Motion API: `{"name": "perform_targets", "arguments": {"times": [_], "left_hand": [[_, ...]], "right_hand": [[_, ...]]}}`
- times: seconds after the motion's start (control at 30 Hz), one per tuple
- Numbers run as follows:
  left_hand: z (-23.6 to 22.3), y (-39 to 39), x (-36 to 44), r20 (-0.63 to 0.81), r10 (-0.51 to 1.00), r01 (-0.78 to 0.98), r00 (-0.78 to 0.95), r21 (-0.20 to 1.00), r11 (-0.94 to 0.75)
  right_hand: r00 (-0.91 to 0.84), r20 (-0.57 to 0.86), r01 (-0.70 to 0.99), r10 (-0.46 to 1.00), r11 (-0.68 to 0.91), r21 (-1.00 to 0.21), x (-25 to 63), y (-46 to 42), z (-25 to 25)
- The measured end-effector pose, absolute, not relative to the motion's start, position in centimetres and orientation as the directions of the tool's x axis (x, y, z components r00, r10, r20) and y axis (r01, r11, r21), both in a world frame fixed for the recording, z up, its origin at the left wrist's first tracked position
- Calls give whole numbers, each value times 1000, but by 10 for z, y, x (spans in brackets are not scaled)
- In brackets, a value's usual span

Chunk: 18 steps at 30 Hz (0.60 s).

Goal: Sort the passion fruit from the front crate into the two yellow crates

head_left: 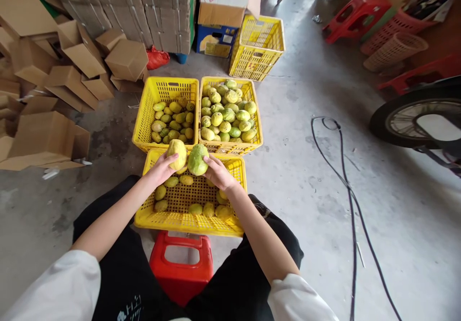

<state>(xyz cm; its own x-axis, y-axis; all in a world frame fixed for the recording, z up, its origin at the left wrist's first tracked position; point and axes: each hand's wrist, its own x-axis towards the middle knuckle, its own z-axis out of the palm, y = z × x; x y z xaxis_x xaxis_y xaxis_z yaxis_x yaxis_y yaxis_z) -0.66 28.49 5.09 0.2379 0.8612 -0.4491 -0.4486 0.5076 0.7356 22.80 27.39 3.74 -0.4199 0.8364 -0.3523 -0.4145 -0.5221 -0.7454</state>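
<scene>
My left hand (163,168) is closed around a yellow oval fruit (177,154). Beside it, my right hand (220,173) grips a greener, mottled oval fruit (198,160). Both are held above the near edge of a shallow yellow crate (180,221), where several similar fruits (208,209) lie scattered on the perforated bottom. Just beyond stand two deeper yellow crates side by side. The left crate (144,119) is partly filled with smaller-looking fruits (176,119); the right crate (257,119) is heaped with yellow-green ones (228,112). My hands hide part of the shallow crate.
A red stool (182,268) sits under the shallow crate, between my knees. Cardboard boxes (46,138) pile up on the left. Another yellow crate (257,52) stands farther back. A black cable (347,184) loops over the floor at right, near a wheel (406,119).
</scene>
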Motion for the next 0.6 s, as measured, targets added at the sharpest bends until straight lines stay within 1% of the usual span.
{"name": "perform_targets", "arguments": {"times": [0.1, 0.17, 0.3, 0.37, 0.5, 0.6], "left_hand": [[51, 284, -6, -452, 854, -461, 259, 719, 520], [49, 283, -5, -467, 835, -475, 290, 688, 550], [42, 283, -6, -500, 798, -480, 338, 637, 603], [40, 284, -8, -501, 800, -472, 331, 646, 600], [40, 288, -10, -488, 820, -415, 299, 708, 572], [40, 289, -11, -483, 832, -382, 273, 740, 554]], "right_hand": [[-411, -336, -419, 848, -503, -756, 227, 274, 38], [-389, -327, -436, 861, -485, -758, 226, 274, 39], [-349, -349, -463, 870, -484, -743, 226, 274, 38], [-349, -372, -473, 860, -504, -722, 228, 275, 37], [-386, -413, -494, 825, -563, -663, 233, 280, 33], [-401, -417, -485, 815, -576, -658, 238, 283, 30]]}}
